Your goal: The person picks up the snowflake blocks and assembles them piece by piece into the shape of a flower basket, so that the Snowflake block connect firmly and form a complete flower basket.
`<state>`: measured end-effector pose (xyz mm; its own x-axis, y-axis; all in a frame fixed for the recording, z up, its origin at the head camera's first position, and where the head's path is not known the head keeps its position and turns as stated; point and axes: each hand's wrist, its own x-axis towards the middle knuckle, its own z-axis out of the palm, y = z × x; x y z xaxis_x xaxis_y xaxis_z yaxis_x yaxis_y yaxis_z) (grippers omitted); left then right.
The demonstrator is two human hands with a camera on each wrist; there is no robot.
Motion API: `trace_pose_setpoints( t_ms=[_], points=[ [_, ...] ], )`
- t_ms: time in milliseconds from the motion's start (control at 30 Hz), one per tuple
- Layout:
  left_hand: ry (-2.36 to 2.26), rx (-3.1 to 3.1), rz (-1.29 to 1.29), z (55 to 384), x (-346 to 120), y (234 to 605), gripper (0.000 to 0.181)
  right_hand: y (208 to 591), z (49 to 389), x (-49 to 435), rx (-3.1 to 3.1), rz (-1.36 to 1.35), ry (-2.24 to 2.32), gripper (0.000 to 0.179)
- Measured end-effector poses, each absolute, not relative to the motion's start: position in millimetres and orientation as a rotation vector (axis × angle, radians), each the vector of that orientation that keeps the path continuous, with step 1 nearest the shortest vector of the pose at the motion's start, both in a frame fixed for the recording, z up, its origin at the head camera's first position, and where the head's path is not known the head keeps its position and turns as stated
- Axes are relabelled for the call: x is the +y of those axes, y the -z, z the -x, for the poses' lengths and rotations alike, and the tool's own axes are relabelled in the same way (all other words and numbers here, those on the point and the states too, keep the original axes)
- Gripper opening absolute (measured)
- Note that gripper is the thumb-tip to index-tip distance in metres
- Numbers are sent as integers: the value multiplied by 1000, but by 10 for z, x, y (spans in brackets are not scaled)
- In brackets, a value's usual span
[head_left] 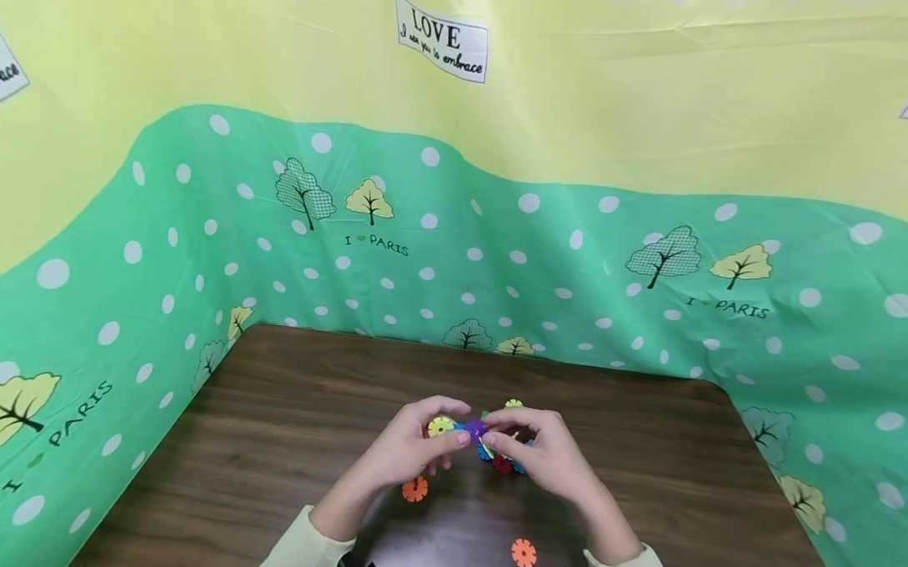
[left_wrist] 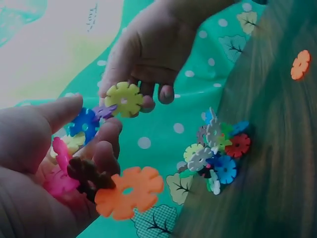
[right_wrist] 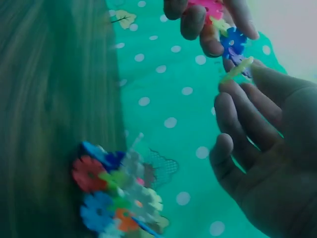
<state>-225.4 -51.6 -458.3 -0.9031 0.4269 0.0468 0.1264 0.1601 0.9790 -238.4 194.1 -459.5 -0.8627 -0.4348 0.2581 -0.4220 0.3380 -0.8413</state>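
Note:
My left hand (head_left: 409,442) holds a chain of notched plastic snowflake discs. In the left wrist view the chain runs from an orange disc (left_wrist: 131,193) through brown and pink ones to a blue disc (left_wrist: 83,125) and a purple disc (left_wrist: 105,112). Thumb and fingers grip it near the blue disc. At the other end my right hand (head_left: 551,452) pinches a yellow disc (left_wrist: 124,99), which meets the purple one; in the right wrist view this yellow disc (right_wrist: 237,70) shows edge-on. Whether the two slots are fully joined cannot be told.
A pile of mixed-colour discs (left_wrist: 226,168) lies on the wooden table (head_left: 267,477) beyond the hands. Two orange discs lie apart, one orange disc (head_left: 415,488) near the left wrist and another orange disc (head_left: 523,553) nearer the body. A patterned curtain (head_left: 500,260) borders the table.

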Motion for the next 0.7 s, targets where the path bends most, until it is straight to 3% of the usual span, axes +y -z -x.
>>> trace_pose_setpoints(
  t_ms=[200,700],
  points=[
    [-1724,2210,-674,2374,-502,4489,46,4517,2433,2068,2518,795,1530,6],
    [-1810,2161,-627,2405,-493,4530,31,4469,2455,2164,2527,687,1602,8]
  ],
)
